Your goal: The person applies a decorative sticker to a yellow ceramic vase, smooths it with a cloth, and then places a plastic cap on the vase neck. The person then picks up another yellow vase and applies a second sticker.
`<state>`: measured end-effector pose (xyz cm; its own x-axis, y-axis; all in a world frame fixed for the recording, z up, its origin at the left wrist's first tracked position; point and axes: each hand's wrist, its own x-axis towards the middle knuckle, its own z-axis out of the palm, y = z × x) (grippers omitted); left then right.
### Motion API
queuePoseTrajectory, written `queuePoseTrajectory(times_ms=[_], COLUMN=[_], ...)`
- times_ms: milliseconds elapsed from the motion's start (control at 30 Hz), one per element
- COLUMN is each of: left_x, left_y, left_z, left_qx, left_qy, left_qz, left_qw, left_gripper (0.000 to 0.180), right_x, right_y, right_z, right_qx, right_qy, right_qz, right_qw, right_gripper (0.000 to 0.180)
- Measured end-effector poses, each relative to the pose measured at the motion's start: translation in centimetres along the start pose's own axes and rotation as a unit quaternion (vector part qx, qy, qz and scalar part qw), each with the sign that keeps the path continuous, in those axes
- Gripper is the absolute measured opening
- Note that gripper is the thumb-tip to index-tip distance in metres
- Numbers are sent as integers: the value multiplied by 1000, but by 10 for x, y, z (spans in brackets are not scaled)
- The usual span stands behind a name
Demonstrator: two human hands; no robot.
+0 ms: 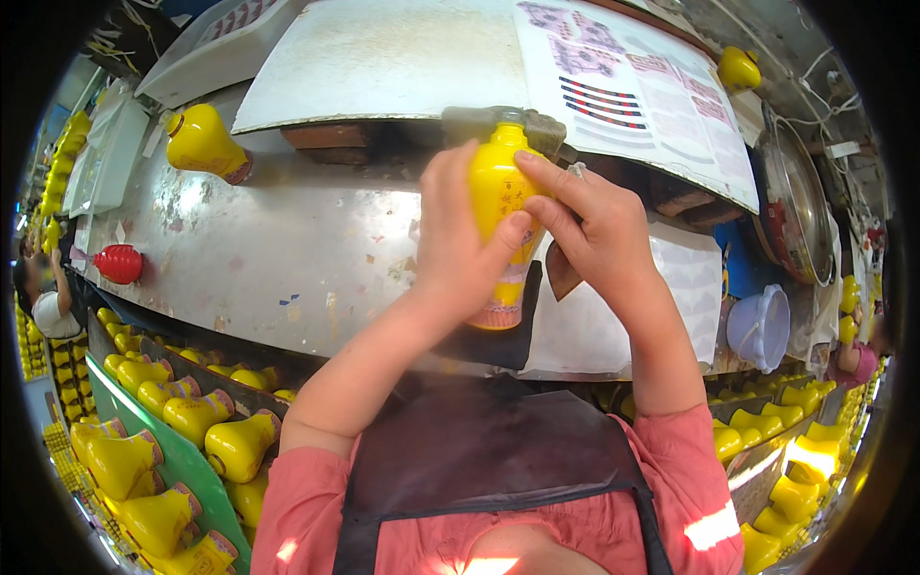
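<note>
Apron (pixel 479 450): dark, over pink sleeves, nearest the lower edge.
Near-left rack (pixel 182 460): green-edged, filled with yellow bottles (pixel 240 443) lying on their sides, pale patterned bases showing.
Near-right row (pixel 767 422): more yellow bottles lined up below the desk edge, some lit by a bright patch.
Left hand (pixel 460 249): clenched round the left side of the yellow bottle in hand (pixel 498 192), thumb pressed across its front.
Right hand (pixel 589 220): grasping the same bottle from the right, fingertips (pixel 537 168) laid on its shoulder and front, thumb low on its side.
Yellow bottle in hand: upright, held between both hands above the middle of the desk, pale patterned base toward the near side, its top under a grey fixture (pixel 503 123).
Desk (pixel 287 249): grey, scuffed metal surface, curving from left to right.
White sheet (pixel 594 326): on the desk just right of the hands, over a dark mat.
Red bottle (pixel 120 264): lying at the left of the desk.
Pale plastic bowl (pixel 762 326): at the right of the desk.
Far-left bottle (pixel 203 144): yellow, lying on its side, well apart from the hands.
Printed sheet (pixel 632 86): on a pale raised board, far right.
Metal pan (pixel 795 201): round, far right.
Small yellow bottle (pixel 738 67): at the far right edge.
</note>
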<state>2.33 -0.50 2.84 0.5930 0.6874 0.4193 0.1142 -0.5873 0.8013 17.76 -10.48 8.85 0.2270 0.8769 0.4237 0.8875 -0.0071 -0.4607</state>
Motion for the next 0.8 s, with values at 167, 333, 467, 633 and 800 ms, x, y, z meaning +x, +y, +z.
queuePoseTrajectory(times_ms=[167, 333, 467, 633, 800], left_x=[6, 27, 31, 27, 26], left_y=[7, 7, 4, -8, -11], left_z=[-5, -7, 2, 0, 0], left_qx=[21, 8, -50, -140, -212], left_qy=[12, 1, 43, 33, 11], left_qz=[21, 23, -7, -7, -101], left_qw=[999, 1000, 998, 990, 972], left_gripper=[78, 54, 37, 30, 36], right_x=[4, 4, 6, 1, -2], right_y=[3, 4, 6, 1, 5], right_z=[-6, -9, -10, -10, 2], right_qx=[13, 36, 147, 229, 285], right_qy=[-11, -48, -76, -82, -67], right_qz=[-16, 3, 80, 223, 286], right_qw=[1000, 998, 983, 944, 912], right_gripper=[40, 37, 40, 49, 47])
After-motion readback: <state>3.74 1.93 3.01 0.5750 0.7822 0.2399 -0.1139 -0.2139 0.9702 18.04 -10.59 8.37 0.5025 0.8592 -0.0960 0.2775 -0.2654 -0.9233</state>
